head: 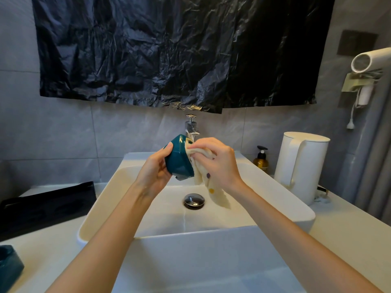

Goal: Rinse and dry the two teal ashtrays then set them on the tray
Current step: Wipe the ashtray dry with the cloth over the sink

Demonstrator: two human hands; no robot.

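Teal ashtray (178,161) on edge in left hand (154,167), mouth toward cloth (203,176)

Only one scrap of lettering turned up: a thin pale line of print low on the label of the amber pump bottle (261,162), at about two o'clock from the sink (135,156), tucked just beside the white jug (304,166). It seemed to begin "SHAMP". The rest was too small to read.

Left hand (154,168) gripping teal ashtray (178,163), right hand (220,163) pinching cloth (203,178)
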